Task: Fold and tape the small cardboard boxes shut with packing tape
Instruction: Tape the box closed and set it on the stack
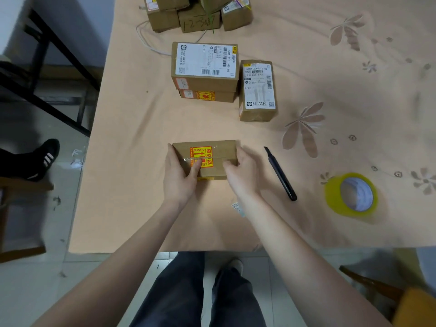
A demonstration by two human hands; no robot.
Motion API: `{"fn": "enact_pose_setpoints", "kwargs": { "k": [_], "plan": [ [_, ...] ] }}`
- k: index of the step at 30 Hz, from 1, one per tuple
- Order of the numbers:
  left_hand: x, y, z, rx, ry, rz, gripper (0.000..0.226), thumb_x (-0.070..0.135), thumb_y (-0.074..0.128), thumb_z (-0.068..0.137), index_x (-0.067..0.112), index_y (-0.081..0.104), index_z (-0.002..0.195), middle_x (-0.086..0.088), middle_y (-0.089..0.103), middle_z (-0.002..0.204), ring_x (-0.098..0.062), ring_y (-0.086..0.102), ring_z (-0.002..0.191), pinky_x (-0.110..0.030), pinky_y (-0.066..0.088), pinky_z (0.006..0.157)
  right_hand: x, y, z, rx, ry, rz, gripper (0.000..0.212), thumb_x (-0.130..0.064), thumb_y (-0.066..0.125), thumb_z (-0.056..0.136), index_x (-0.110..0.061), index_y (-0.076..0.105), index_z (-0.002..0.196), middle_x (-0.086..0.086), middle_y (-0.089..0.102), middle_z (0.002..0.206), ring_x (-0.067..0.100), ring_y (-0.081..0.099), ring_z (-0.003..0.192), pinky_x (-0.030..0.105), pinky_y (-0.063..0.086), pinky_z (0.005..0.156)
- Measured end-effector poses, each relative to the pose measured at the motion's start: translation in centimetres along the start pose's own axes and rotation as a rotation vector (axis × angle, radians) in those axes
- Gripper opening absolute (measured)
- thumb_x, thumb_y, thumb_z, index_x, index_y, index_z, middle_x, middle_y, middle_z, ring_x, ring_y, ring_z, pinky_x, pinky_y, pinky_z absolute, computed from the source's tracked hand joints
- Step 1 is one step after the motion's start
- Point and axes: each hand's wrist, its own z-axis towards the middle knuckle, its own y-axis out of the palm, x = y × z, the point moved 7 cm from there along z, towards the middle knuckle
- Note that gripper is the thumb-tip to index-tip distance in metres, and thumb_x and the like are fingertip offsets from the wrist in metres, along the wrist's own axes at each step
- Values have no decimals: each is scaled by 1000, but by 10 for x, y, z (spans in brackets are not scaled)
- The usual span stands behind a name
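A small brown box (pixel 207 159) lies flat, flaps closed, a red-yellow sticker across the seam. The yellow tape roll (pixel 351 194) lies at its four o'clock, well apart.

**Cardboard, tape and cloth**

We see a small brown box of matt cardboard (pixel 213 159) with a glossy strip of clear tape along its seam and a smooth red-and-yellow paper sticker (pixel 201 153). The desk wears a soft, matt peach cloth with a flower print (pixel 141 128), lightly creased. The yellowish roll of packing tape (pixel 350 194) looks like shiny plastic film. The slim black cutter (pixel 280 174) seems smooth plastic. We note white paper labels (pixel 205 60) on the farther cardboard boxes. The pale floor tiles (pixel 47 291) gleam faintly.
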Motion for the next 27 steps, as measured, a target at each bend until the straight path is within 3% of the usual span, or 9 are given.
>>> {"fn": "enact_pose_setpoints", "kwargs": {
  "k": [7, 11, 13, 14, 16, 18, 20, 23, 27],
  "plan": [
    [-1, -2, 6, -65, -129, -113, 61, 25, 71, 83, 6, 38, 131, -3, 58, 126, -20, 54, 117, -39, 43, 100, 10, 1, 14, 24, 98, -108, 27, -4, 55, 84, -5, 57, 110, 10, 66, 107, 26, 61, 99, 30, 49, 81],
    [0, 1, 9, -117, -142, -129, 58, 24, 71, 82, 7, 39, 128, -5, 54, 130, -22, 51, 121, -35, 42, 101, 3, -6, 20, -57, 67, -237, 22, -19, 56, 90, -12, 49, 109, 5, 59, 111, 12, 58, 83, 4, 35, 53],
    [4, 2, 12, -126, -143, -37, 80, 39, 64, 85, 7, 22, 145, -9, 26, 153, -21, 28, 140, -31, 27, 113, -12, -12, 24, 2, -65, -403, 45, -31, 52, 94, -10, 38, 132, 7, 46, 134, 17, 53, 107, -1, 31, 72],
    [9, -1, 16, -81, -106, 74, 86, 47, 57, 88, 7, 12, 149, -9, 10, 158, -21, 16, 145, -32, 18, 116, -23, -14, 27, 72, -175, -525, 53, -34, 48, 96, -10, 32, 141, 8, 38, 143, 23, 45, 121, 11, 36, 89],
    [26, -10, 27, 68, 63, 287, 75, 47, 42, 95, 6, 13, 150, -12, 4, 159, -24, 8, 146, -39, 12, 118, -43, -4, 33, 146, -394, -719, 52, -33, 41, 99, -11, 30, 145, 9, 32, 148, 28, 35, 130, 38, 38, 100],
    [40, -4, 38, 63, 208, 454, 60, 39, 31, 100, 9, 16, 150, -11, 8, 159, -25, 7, 146, -44, 11, 117, -44, 17, 43, 45, -482, -853, 48, -33, 33, 101, -13, 31, 145, 8, 27, 152, 27, 29, 136, 40, 27, 108],
    [41, 14, 45, -61, 298, 613, 55, 36, 22, 102, 15, 10, 151, -6, 4, 160, -22, 1, 147, -45, 6, 117, -30, 33, 52, -57, -461, -935, 46, -37, 25, 103, -18, 34, 144, 4, 26, 154, 24, 22, 140, 40, 20, 112],
    [27, 29, 45, -165, 311, 750, 53, 38, 13, 102, 23, 5, 152, 1, 1, 160, -18, -4, 147, -48, 4, 117, -14, 41, 51, -11, -486, -1044, 42, -41, 24, 102, -20, 49, 129, 2, 47, 138, 22, 36, 130, 39, 33, 100],
    [25, 30, 43, -92, 329, 819, 52, 37, 12, 102, 25, 5, 152, 1, 3, 160, -19, -2, 147, -49, 5, 115, -17, 42, 47, 145, -526, -1092, 34, -36, 32, 101, -16, 59, 110, 8, 59, 114, 29, 49, 111, 41, 41, 79]
  ]
}}
